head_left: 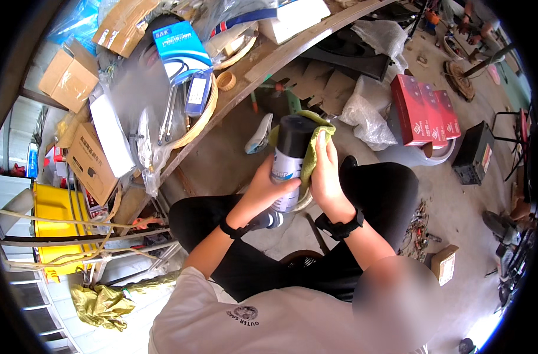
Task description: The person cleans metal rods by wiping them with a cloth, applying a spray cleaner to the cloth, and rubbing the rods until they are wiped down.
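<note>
Hands meet over a seated person's lap. The left hand grips a spray can, a smooth grey cylinder with a black cap, upright. The right hand presses a soft yellow-green cloth against its side. The slick metal could slip from that one-handed grip during hard rubbing.

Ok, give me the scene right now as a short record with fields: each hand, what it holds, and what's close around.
left hand: wrapped around a spray can, black cap up
right hand: pressing a yellow-green cloth against the can's side
posture: seated, can held above the knees
nearby right: red boxes, crumpled clear plastic bag
nearby left: blue box, cardboard boxes
</note>
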{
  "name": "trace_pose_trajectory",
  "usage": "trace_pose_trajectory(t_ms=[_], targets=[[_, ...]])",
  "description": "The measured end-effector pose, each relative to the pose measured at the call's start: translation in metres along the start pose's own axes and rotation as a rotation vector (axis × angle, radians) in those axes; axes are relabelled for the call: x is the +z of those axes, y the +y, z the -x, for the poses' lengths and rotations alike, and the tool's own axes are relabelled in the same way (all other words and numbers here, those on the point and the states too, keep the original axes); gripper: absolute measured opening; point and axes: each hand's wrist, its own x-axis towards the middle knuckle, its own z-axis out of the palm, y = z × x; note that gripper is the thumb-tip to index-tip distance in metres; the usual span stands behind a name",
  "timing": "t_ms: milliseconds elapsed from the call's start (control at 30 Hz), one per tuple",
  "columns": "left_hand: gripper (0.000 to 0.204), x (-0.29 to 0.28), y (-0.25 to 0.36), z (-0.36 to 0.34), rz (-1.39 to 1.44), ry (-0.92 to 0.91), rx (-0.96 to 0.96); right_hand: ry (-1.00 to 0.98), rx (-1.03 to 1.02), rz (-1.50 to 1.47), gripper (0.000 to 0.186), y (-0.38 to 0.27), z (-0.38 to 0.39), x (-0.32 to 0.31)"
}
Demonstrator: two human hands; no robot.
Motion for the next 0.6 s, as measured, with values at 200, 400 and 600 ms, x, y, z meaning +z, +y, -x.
trace_pose_trajectory(t_ms=[200, 400, 600], targets=[[0.058, 0.001, 0.030, -0.027, -0.243, 0.169, 0.499, 0.114, 0.140, -0.434, 0.047, -0.012, -0.025, -0.028], [0.055, -0.020, 0.111, -0.094, -0.121, 0.291, 0.842, 0.028, 0.151, -0.613, 0.048, -0.032, -0.024, -0.029], [0.039, -0.054, 0.136, -0.165, -0.332, 0.426, 0.923, 0.000, 0.188, -0.647, 0.049, -0.043, -0.019, -0.022]])
